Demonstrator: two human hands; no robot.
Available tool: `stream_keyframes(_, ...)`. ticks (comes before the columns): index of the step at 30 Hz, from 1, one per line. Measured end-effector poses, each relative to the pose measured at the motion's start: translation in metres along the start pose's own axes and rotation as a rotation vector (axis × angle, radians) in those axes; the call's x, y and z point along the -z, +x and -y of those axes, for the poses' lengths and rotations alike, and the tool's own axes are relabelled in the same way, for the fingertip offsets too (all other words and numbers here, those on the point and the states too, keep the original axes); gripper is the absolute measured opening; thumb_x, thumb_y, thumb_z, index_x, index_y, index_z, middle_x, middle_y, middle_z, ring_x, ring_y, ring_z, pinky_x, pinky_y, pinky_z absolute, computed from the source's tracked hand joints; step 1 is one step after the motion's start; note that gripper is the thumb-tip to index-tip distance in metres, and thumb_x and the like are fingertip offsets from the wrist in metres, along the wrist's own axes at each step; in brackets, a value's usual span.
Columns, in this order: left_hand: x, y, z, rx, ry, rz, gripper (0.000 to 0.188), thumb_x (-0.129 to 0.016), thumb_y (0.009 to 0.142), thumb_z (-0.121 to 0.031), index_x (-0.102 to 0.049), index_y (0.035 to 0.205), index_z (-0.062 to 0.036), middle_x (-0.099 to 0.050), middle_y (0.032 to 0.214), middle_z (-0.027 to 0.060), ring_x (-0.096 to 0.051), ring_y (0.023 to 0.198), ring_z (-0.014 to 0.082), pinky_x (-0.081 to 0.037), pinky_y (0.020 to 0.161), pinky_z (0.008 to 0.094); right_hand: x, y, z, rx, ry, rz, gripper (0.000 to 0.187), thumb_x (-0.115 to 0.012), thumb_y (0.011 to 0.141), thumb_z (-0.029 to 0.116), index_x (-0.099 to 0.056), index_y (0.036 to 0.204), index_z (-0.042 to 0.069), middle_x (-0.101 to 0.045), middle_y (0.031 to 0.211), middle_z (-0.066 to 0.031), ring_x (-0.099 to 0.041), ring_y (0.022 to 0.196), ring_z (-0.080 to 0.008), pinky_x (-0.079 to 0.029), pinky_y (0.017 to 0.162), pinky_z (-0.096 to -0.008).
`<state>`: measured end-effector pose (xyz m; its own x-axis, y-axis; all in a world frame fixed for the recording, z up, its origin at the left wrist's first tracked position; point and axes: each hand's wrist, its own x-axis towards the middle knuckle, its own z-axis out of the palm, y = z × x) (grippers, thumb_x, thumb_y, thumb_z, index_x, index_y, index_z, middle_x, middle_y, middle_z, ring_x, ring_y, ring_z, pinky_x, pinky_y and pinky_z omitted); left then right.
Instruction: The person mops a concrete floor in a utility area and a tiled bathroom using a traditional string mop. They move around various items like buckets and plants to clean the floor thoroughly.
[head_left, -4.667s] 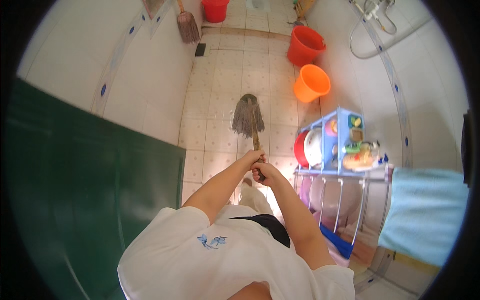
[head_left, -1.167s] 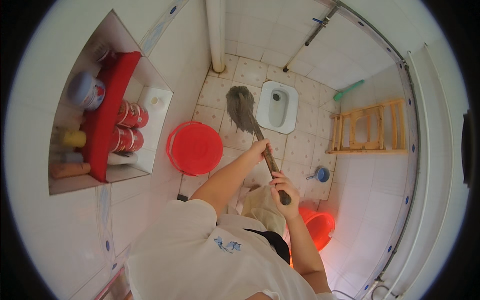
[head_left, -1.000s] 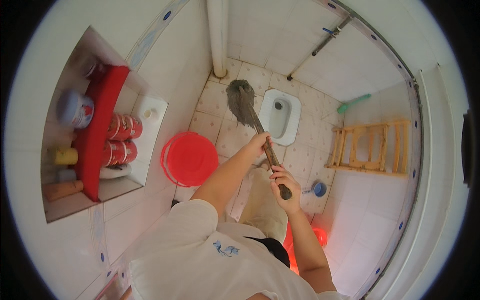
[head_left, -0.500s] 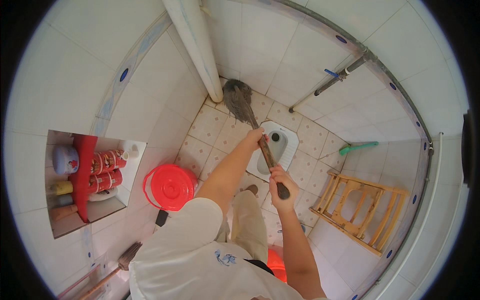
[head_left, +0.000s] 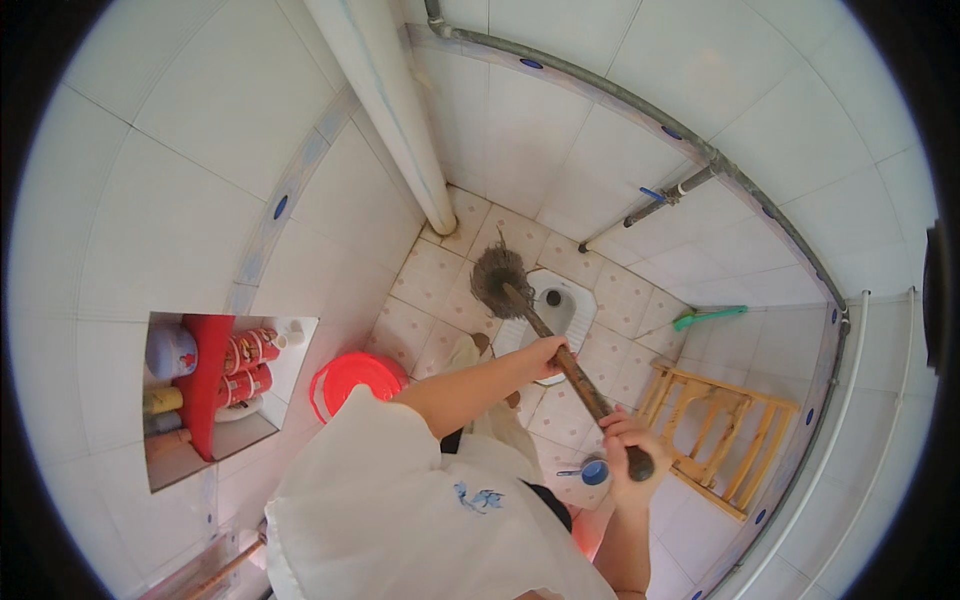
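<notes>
A mop (head_left: 585, 388) with a thick wooden handle slants across the middle of the view, gripped by both hands. My left hand (head_left: 546, 356) wraps around the handle partway along it. Close to its butt end, my right hand (head_left: 630, 448) has its fingers closed around the wood. The grey string mop head (head_left: 497, 281) lies on the tiled floor (head_left: 425, 275), beside the left edge of a white squat toilet (head_left: 577, 306). The handle crosses over part of the toilet, and my left hand and forearm hide some of its near end.
A lidded red bucket (head_left: 362, 376) stands at the left wall, below a niche of containers with a red divider (head_left: 207, 385). A blue dipper (head_left: 594, 471) sits near my right arm. A wooden folding chair (head_left: 722, 432) and green brush (head_left: 708, 317) are at right. A white pipe (head_left: 392, 115) rises behind.
The mop head has come nearer, from the corner by the white pipe to the toilet's left edge. Both hands have shifted nearer and to the right with the handle. The blue dipper shows more fully.
</notes>
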<state>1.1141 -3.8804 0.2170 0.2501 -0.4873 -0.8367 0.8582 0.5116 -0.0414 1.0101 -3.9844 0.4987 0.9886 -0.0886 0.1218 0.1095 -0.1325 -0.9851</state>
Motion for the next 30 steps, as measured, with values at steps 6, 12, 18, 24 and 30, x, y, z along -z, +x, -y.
stream_keyframes(6,-0.050,-0.092,-0.042,0.031,-0.076,0.177,0.010,-0.055,0.085,-0.005,-0.049,0.084,0.0028,-0.056,0.084,0.0146,-0.059,0.082,0.0251,-0.052,0.081,0.0352,-0.016,0.043,0.067,0.279,0.192,-0.124,0.024,-0.065,0.076,0.014,-0.048,0.061,0.005,-0.054,0.058,-0.0074,-0.054,0.056,-0.0214,-0.049,0.071,-0.0411)
stream_keyframes(12,-0.070,-0.187,-0.083,0.005,0.025,0.272,0.015,-0.057,0.086,-0.011,-0.051,0.084,0.0030,-0.057,0.084,0.0152,-0.059,0.086,0.0245,-0.052,0.084,0.0358,-0.037,0.044,0.116,0.474,0.191,-0.027,0.030,-0.064,0.078,0.020,-0.044,0.059,0.011,-0.048,0.050,-0.0020,-0.046,0.046,-0.0150,-0.044,0.052,-0.0297)
stream_keyframes(18,-0.049,-0.164,-0.133,-0.258,0.148,0.225,0.018,-0.056,0.087,-0.017,-0.054,0.083,0.0001,-0.061,0.080,0.0142,-0.061,0.081,0.0246,-0.051,0.081,0.0366,-0.064,0.071,0.073,0.451,0.203,-0.055,0.026,-0.065,0.077,0.010,-0.047,0.059,0.006,-0.053,0.055,-0.0045,-0.052,0.050,-0.0197,-0.048,0.053,-0.0330)
stream_keyframes(24,0.058,0.024,-0.224,-0.269,0.283,-0.022,0.018,-0.055,0.087,-0.016,-0.054,0.084,0.0011,-0.060,0.081,0.0139,-0.061,0.079,0.0243,-0.053,0.077,0.0379,-0.109,0.090,-0.116,0.133,0.274,-0.139,0.013,-0.054,0.072,-0.013,-0.049,0.071,-0.001,-0.057,0.079,-0.0112,-0.055,0.079,-0.0236,-0.041,0.090,-0.0442)
stream_keyframes(30,0.040,0.058,-0.196,-0.237,0.418,-0.223,0.013,-0.051,0.087,-0.010,-0.049,0.083,0.0022,-0.054,0.076,0.0135,-0.059,0.073,0.0258,-0.054,0.068,0.0377,-0.083,0.071,-0.156,0.046,0.280,-0.234,0.014,-0.053,0.077,-0.014,-0.048,0.071,-0.001,-0.056,0.077,-0.0112,-0.055,0.079,-0.0244,-0.043,0.086,-0.0422)
